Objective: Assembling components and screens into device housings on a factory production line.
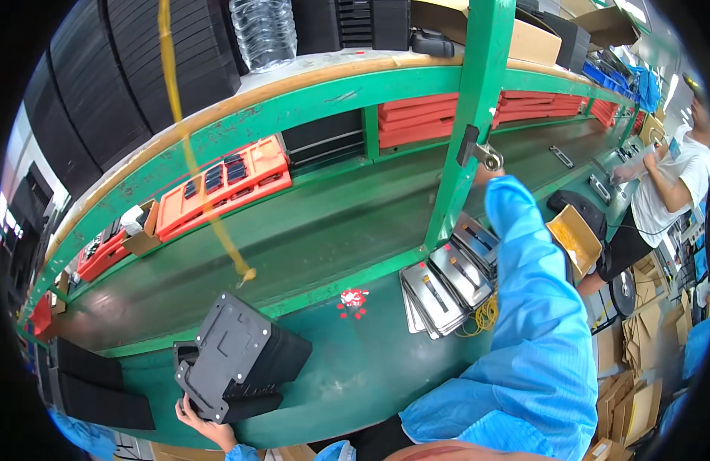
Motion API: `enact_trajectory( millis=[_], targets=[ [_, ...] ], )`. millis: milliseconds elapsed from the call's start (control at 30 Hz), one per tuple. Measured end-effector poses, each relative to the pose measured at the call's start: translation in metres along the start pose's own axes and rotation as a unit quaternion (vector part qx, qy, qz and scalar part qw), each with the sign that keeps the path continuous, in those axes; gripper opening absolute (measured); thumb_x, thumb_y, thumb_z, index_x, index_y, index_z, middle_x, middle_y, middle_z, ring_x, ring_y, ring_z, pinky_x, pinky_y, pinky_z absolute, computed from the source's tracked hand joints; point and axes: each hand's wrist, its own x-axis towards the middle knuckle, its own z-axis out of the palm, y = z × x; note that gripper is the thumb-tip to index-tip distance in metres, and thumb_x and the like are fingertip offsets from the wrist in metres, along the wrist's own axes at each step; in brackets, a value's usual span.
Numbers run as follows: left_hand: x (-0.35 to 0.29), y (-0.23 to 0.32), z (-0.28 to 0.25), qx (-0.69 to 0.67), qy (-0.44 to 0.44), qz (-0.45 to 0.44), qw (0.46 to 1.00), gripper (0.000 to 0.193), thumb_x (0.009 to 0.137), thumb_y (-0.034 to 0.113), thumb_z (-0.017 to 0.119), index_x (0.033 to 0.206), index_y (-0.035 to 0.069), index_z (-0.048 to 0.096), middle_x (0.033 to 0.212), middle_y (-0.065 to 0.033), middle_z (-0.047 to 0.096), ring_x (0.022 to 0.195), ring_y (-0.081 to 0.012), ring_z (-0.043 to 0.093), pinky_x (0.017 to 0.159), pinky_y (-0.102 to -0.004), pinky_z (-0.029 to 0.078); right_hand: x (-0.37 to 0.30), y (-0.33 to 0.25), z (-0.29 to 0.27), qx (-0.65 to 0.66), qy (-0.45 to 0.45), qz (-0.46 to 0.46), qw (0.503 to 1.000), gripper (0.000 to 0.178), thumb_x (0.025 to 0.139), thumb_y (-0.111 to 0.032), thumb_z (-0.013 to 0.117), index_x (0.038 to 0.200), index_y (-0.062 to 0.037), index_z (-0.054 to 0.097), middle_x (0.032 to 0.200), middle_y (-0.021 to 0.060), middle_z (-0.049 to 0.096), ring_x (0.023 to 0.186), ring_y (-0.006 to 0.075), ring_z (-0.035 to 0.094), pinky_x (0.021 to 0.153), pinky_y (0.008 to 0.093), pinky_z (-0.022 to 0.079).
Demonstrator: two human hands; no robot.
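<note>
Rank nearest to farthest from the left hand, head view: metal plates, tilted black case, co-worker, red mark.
1. Black case: touching the left hand.
2. Red mark: bench, right of case.
3. Metal plates: farther right, by green post.
4. Co-worker: far right.

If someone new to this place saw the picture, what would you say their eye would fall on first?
Probably the bright blue sleeve, rising on the right toward the green post, where the right hand is by a metal fitting. Next might come the black box at lower left, with the left hand at its near edge, then the yellow strap hanging at upper left.
</note>
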Motion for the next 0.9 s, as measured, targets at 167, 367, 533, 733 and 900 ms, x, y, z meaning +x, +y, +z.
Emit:
enact_trajectory(
  millis=[167, 367, 533, 733, 900],
  targets=[
    [0.002, 0.016, -0.005, 0.01, -0.012, -0.017, 1.0, 0.057, 0.088, 0.019, 0.068, 0.141, 0.002, 0.056, 0.151, -0.0219, 0.039, 0.137, -0.0419, 0.042, 0.117, -0.0503, 0.033, -0.037, -0.06, -0.193, -0.202, -0.067, 0.171, 0.962, 0.037, 0.084, -0.034, 0.075, 0.078, 0.0029, 0.073, 0.07, 0.017, 0.07, 0.064, 0.0251, 0.066, 0.063, 0.0457, 0.052],
    [0.031, 0.062, -0.032, -0.113, 0.044, 0.1, 0.988, 0.093, 0.085, 0.064, 0.071, 0.149, 0.0, 0.047, 0.155, -0.0216, 0.041, 0.143, -0.0388, 0.043, 0.12, -0.0525, 0.031, -0.152, -0.161, -0.31, 0.064, -0.116, 0.148, 0.98, 0.017, 0.093, -0.015, 0.072, 0.084, -0.0036, 0.064, 0.072, -0.0045, 0.059, 0.065, 0.0045, 0.052, 0.058, 0.0256, 0.043],
    [0.064, 0.144, -0.05, -0.296, -0.131, 0.033, 0.945, 0.126, 0.067, 0.074, 0.082, 0.158, 0.002, 0.033, 0.155, -0.0202, 0.042, 0.138, -0.0361, 0.05, 0.117, -0.0502, 0.038, -0.167, -0.395, -0.243, 0.116, -0.342, 0.068, 0.93, 0.013, 0.089, -0.01, 0.074, 0.087, -0.0026, 0.063, 0.075, -0.0062, 0.058, 0.068, 0.0008, 0.05, 0.06, 0.0199, 0.042],
    [0.071, 0.167, -0.036, -0.328, -0.188, 0.021, 0.926, 0.129, 0.053, 0.036, 0.099, 0.159, 0.006, 0.033, 0.144, -0.0169, 0.048, 0.131, -0.0333, 0.053, 0.114, -0.0485, 0.042, -0.145, -0.563, -0.117, 0.251, -0.438, -0.113, 0.856, 0.018, 0.089, -0.015, 0.077, 0.094, 0.0, 0.069, 0.078, -0.0025, 0.065, 0.073, 0.0032, 0.058, 0.063, 0.0227, 0.048],
    [0.069, 0.173, -0.031, -0.359, -0.173, 0.003, 0.917, 0.127, 0.053, 0.031, 0.099, 0.159, 0.007, 0.033, 0.14, -0.0156, 0.049, 0.13, -0.0324, 0.054, 0.112, -0.0468, 0.044, -0.147, -0.659, -0.037, 0.122, -0.321, -0.232, 0.91, 0.022, 0.087, -0.022, 0.078, 0.088, -0.0001, 0.073, 0.074, 0.0101, 0.071, 0.072, 0.0202, 0.07, 0.066, 0.0354, 0.055]
  ],
)
